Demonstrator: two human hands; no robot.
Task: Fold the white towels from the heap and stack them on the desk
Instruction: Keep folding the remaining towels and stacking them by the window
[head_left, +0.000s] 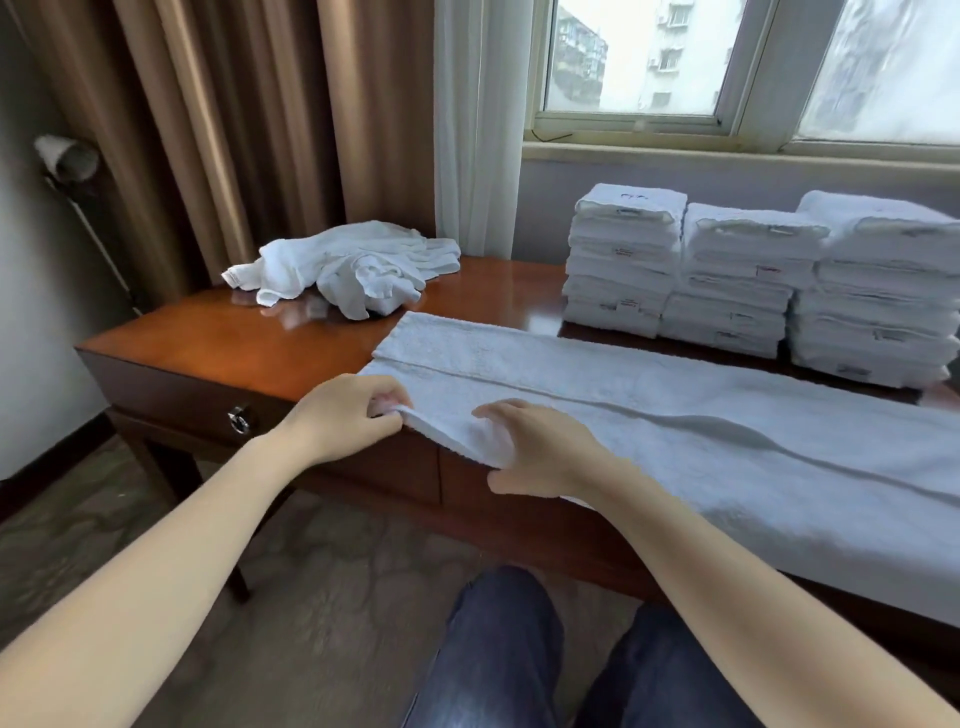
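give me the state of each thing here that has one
long towel: spread along the desk front, folded lengthwise, near left corner raised
left hand: pinches the long towel's left corner
right hand: grips the long towel's near edge
heap: crumpled, unfolded, desk's far left
folded stacks: three, side by side, desk's far right
drawer: closed

Spread towel (675, 415) cut by right edge, stack tags (768, 270) probably text, unreadable

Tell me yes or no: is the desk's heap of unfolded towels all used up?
No, a crumpled heap of white towels lies on the far left of the desk.
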